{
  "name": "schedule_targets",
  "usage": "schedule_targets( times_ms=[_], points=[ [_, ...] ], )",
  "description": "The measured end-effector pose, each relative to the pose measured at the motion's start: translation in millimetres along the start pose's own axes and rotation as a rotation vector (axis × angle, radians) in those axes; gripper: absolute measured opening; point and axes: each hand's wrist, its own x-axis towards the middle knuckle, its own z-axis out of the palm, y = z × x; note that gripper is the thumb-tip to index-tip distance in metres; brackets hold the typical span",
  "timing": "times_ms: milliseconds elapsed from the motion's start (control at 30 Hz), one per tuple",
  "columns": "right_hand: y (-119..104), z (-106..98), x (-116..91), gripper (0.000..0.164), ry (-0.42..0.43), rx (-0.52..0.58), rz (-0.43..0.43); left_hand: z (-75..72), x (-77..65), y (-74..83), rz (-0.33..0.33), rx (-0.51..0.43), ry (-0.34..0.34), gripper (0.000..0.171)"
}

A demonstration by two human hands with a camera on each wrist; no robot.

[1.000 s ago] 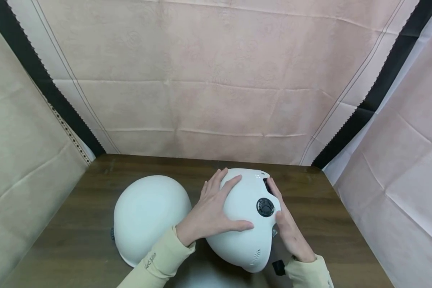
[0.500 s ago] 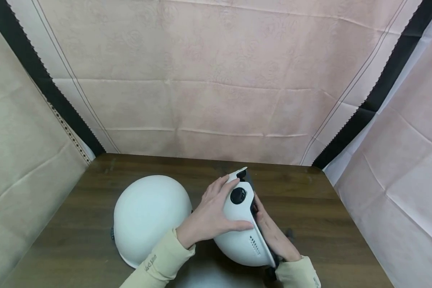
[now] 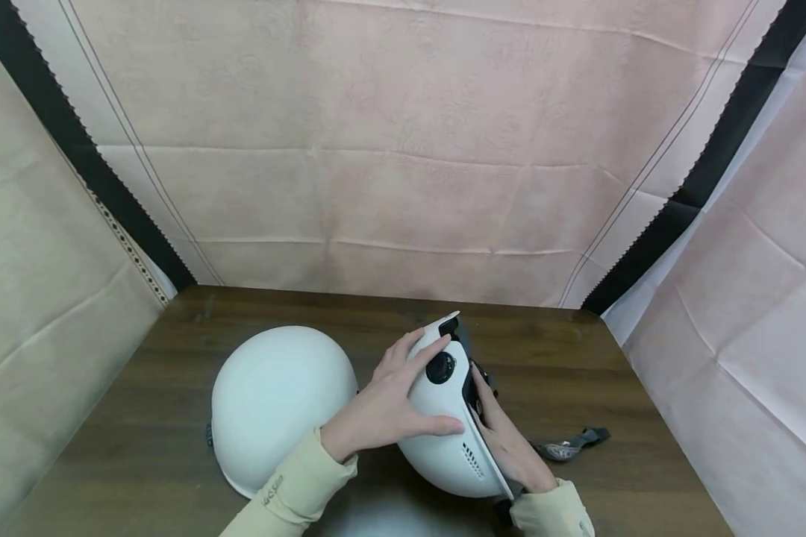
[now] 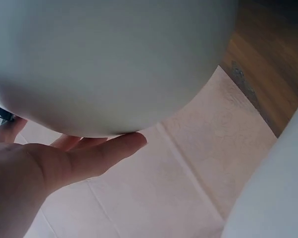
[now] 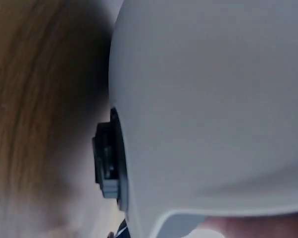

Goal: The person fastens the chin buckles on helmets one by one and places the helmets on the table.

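A white helmet [image 3: 436,455] with a black round knob and a row of small vents sits tilted on the wooden table [image 3: 631,492] in the head view. Against its shell rests my left hand [image 3: 389,406], with the thumb spread apart from the fingers. My right hand [image 3: 507,444] holds the helmet's rim on the right side; its fingers are partly hidden there. A second white helmet [image 3: 282,406] stands dome up beside my left forearm. In the right wrist view the shell [image 5: 213,99] and knob [image 5: 107,156] fill much of the picture.
A dark strap with a shiny buckle [image 3: 571,445] lies on the table right of my right hand. Creased pale cloth [image 3: 403,171] hangs behind the table and on both sides. A pale blurred patch shows at the bottom edge.
The helmet has turned and tilted, so its knob has shifted left and its open rim faces right. My right hand has moved left with it. The strap and buckle have come into view.
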Motion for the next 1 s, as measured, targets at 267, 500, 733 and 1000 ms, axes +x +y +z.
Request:
schedule_targets(
  times_ms=[267, 500, 733, 1000],
  points=[
    [-7, 1, 1, 0.072, 0.073, -0.159, 0.038, -6.3, -3.0, -4.6, -0.058, -0.032, -0.008, 0.102],
    [-5, 0, 0, 0.07, 0.115, -0.258, 0.026, -15.0, -4.6, -9.1, -0.068, -0.035, -0.016, 0.103],
    [-5, -10, -4, 0.071, 0.198, -0.306, -0.01, -20.5, -8.3, -16.8, -0.068, -0.05, -0.055, 0.106],
    [-13, -27, -9, 0.068, 0.241, -0.283, -0.052, -26.7, -11.9, -23.6, -0.136, -0.093, -0.152, 0.103]
  ],
)
